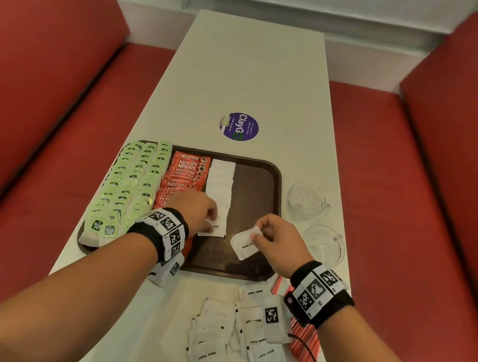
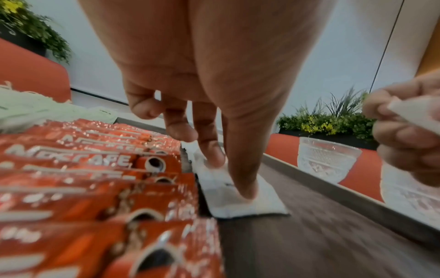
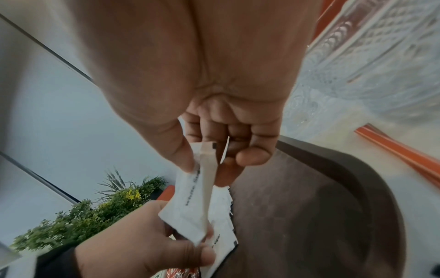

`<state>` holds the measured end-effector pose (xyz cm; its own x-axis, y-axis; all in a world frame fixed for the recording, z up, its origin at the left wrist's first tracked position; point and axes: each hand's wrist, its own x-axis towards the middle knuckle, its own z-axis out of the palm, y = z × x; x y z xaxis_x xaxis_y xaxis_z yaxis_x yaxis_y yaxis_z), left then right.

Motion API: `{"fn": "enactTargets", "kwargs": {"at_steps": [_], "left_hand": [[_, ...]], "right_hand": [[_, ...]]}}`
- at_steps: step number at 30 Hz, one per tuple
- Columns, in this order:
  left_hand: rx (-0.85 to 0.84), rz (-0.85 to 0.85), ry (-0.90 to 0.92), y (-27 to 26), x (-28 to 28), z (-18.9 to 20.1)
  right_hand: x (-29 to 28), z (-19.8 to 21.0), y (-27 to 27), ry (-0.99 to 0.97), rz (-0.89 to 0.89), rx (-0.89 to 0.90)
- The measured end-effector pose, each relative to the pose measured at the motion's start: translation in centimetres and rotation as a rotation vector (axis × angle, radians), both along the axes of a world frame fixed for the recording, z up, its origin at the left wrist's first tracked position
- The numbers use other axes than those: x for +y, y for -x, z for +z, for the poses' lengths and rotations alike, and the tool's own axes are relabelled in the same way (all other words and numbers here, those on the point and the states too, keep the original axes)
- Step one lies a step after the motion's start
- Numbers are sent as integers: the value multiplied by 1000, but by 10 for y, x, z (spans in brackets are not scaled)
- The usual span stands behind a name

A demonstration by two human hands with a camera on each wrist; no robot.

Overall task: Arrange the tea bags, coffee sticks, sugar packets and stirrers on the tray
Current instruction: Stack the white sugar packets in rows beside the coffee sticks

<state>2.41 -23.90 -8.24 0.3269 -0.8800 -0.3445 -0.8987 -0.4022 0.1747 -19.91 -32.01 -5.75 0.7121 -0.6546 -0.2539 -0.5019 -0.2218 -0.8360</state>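
A dark brown tray point(image 1: 256, 190) carries rows of green tea bags point(image 1: 131, 182), red coffee sticks point(image 1: 186, 172) and a column of white sugar packets point(image 1: 220, 184). My left hand point(image 1: 211, 218) presses its thumb and a straight finger on the nearest packet point(image 2: 238, 205) of that column, beside the coffee sticks point(image 2: 95, 188). Over the tray's bare right part, my right hand point(image 1: 257, 234) pinches one white sugar packet point(image 1: 244, 246) between thumb and fingers point(image 3: 252, 156); the packet point(image 3: 195, 197) hangs tilted. Several loose sugar packets point(image 1: 221, 344) and red stirrers point(image 1: 301, 344) lie on the table near me.
Two clear glass cups point(image 1: 306, 201) point(image 1: 324, 244) stand on the white table just right of the tray. A purple round sticker point(image 1: 239, 126) lies beyond it. Red benches point(image 1: 38, 117) flank the table on both sides.
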Motion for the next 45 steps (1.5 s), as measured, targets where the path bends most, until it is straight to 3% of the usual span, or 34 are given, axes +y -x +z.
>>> {"fn": "enactTargets", "kwargs": {"at_steps": [8, 11, 14, 17, 20, 23, 28, 32, 38, 45], "left_hand": [[15, -16, 49, 5, 3, 6], [253, 11, 266, 14, 8, 19], [402, -69, 313, 29, 14, 33], [366, -119, 307, 35, 19, 34], [369, 12, 391, 26, 22, 34], [266, 154, 362, 9, 26, 31], [208, 182, 144, 9, 32, 15], [156, 242, 116, 14, 31, 2], [-67, 166, 105, 19, 23, 4], [-149, -53, 6, 41, 19, 5]], "right_hand": [[0, -2, -3, -37, 58, 15], [0, -2, -5, -68, 59, -2], [0, 0, -6, -101, 59, -32], [0, 0, -6, -92, 66, -30], [1, 4, -4, -71, 57, -22], [1, 2, 6, -9, 78, 9], [6, 0, 26, 156, 355, 312], [15, 1, 34, 230, 534, 471], [24, -6, 40, 288, 593, 573], [32, -8, 41, 328, 639, 622]]}}
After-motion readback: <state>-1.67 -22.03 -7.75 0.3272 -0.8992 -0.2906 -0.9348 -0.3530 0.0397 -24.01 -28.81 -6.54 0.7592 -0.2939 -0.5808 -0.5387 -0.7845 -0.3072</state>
